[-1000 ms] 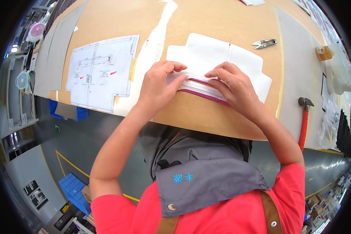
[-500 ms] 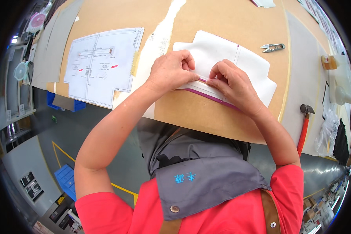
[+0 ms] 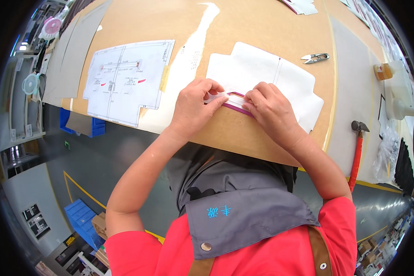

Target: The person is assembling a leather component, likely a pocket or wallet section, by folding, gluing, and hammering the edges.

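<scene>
A white sheet panel (image 3: 257, 69) with stepped corners lies on the table, and purple shows along its near edge. There, a narrow white strip with a purple border (image 3: 236, 108) runs between my hands, its lower part slightly raised from the panel. At its left end my left hand (image 3: 198, 106) is closed, thumb and forefinger pinching the edge. Close by on the right, my right hand (image 3: 272, 110) pinches the same near edge with bent fingers. My fingertips hide the exact spots they hold.
A printed pattern sheet (image 3: 126, 83) is taped down at left. Small thread snips (image 3: 315, 58) lie beyond the panel to the right. Further right are a hammer with a red handle (image 3: 357, 156), an amber block (image 3: 382, 71) and a clear plastic bag (image 3: 386, 158). The table's front edge (image 3: 244, 154) curves before me.
Both hands have shifted slightly nearer to me along the strip. The left hand's fingers have curled and moved a little lower. The whole view has tilted slightly.
</scene>
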`<action>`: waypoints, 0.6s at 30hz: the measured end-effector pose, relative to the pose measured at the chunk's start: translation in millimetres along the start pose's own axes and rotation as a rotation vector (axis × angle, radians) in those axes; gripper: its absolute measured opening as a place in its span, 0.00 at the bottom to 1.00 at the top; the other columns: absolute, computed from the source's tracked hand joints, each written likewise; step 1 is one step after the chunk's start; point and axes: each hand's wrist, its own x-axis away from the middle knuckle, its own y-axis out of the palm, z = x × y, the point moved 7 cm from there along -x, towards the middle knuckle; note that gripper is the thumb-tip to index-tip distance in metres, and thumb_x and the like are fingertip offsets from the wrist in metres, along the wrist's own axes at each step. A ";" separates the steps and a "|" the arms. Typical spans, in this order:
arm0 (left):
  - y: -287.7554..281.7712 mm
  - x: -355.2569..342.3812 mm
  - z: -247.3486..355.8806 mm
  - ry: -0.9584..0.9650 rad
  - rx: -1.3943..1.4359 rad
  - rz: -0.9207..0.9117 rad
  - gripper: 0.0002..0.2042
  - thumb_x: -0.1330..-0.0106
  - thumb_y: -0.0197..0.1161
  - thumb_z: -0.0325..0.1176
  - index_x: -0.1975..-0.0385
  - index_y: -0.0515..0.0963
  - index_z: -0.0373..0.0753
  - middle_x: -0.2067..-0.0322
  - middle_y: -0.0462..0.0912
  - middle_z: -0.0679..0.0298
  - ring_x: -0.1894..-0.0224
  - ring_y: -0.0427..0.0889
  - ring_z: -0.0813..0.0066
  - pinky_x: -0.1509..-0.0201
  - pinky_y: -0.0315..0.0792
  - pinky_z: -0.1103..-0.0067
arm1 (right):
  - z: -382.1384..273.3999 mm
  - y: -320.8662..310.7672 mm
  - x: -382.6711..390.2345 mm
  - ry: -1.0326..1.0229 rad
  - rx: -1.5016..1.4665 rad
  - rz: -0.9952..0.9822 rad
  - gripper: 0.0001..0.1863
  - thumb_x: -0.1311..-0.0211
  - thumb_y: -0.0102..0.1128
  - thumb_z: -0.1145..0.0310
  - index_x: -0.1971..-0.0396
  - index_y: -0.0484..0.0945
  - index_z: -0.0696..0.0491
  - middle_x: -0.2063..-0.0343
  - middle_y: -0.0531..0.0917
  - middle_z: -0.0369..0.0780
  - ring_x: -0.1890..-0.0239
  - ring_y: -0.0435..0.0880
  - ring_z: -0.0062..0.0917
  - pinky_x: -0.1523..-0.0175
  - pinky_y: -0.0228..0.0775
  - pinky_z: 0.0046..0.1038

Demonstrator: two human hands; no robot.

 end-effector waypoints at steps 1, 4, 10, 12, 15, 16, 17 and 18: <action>0.8 0.1 -0.9 0.000 0.002 0.003 0.10 0.38 0.74 0.31 0.63 0.83 0.34 0.69 0.84 0.64 0.68 0.80 0.77 0.62 0.76 0.79 | -2.7 0.1 -0.8 -0.013 0.072 0.001 0.06 0.42 0.67 0.71 0.69 0.79 0.55 0.67 0.77 0.41 0.62 0.79 0.34 0.55 0.75 0.33; 3.3 -2.5 -4.0 -0.037 0.046 0.000 0.09 0.40 0.73 0.30 0.65 0.81 0.34 0.67 0.84 0.58 0.67 0.83 0.67 0.60 0.78 0.73 | -3.7 3.3 -2.1 0.027 0.100 -0.033 0.07 0.43 0.68 0.71 0.70 0.78 0.55 0.67 0.77 0.41 0.60 0.78 0.35 0.56 0.75 0.34; 1.1 -6.3 -0.7 -0.019 0.026 -0.041 0.12 0.39 0.74 0.30 0.60 0.81 0.33 0.70 0.84 0.62 0.68 0.82 0.76 0.59 0.78 0.79 | 1.4 0.6 -10.3 0.120 0.034 -0.126 0.09 0.44 0.69 0.66 0.70 0.77 0.53 0.74 0.81 0.41 0.66 0.81 0.36 0.59 0.74 0.37; 6.4 -8.8 -3.6 -0.117 0.123 -0.156 0.12 0.40 0.73 0.29 0.59 0.80 0.33 0.69 0.84 0.63 0.67 0.82 0.78 0.59 0.79 0.80 | 6.9 -0.4 -10.1 0.196 -0.052 -0.163 0.09 0.43 0.69 0.65 0.70 0.78 0.53 0.76 0.82 0.41 0.67 0.82 0.36 0.60 0.73 0.38; 7.1 -10.6 -4.9 -0.201 0.157 -0.214 0.12 0.40 0.73 0.28 0.59 0.81 0.34 0.69 0.84 0.65 0.66 0.82 0.80 0.58 0.79 0.81 | 15.3 2.9 -6.2 0.287 -0.171 -0.222 0.10 0.43 0.69 0.63 0.72 0.79 0.53 0.77 0.83 0.41 0.68 0.83 0.37 0.61 0.73 0.39; 6.0 -12.0 -4.6 -0.205 0.157 -0.215 0.12 0.40 0.73 0.28 0.59 0.81 0.34 0.69 0.84 0.65 0.66 0.82 0.80 0.58 0.79 0.81 | 16.5 4.9 -5.2 0.298 -0.204 -0.246 0.10 0.43 0.70 0.63 0.72 0.80 0.53 0.77 0.83 0.42 0.68 0.83 0.37 0.62 0.73 0.39; 6.6 -13.1 -5.8 -0.222 0.160 -0.238 0.12 0.40 0.72 0.28 0.59 0.81 0.34 0.69 0.84 0.65 0.66 0.82 0.81 0.59 0.79 0.81 | 16.1 5.8 -5.6 0.301 -0.206 -0.249 0.10 0.43 0.70 0.63 0.72 0.80 0.53 0.77 0.83 0.42 0.68 0.83 0.37 0.62 0.73 0.39; 7.6 -13.9 -7.1 -0.239 0.162 -0.261 0.12 0.40 0.72 0.28 0.59 0.81 0.34 0.68 0.85 0.65 0.66 0.82 0.81 0.59 0.79 0.81 | 14.8 5.9 -6.9 0.303 -0.244 -0.231 0.10 0.42 0.69 0.63 0.73 0.81 0.54 0.76 0.83 0.42 0.67 0.83 0.38 0.61 0.73 0.40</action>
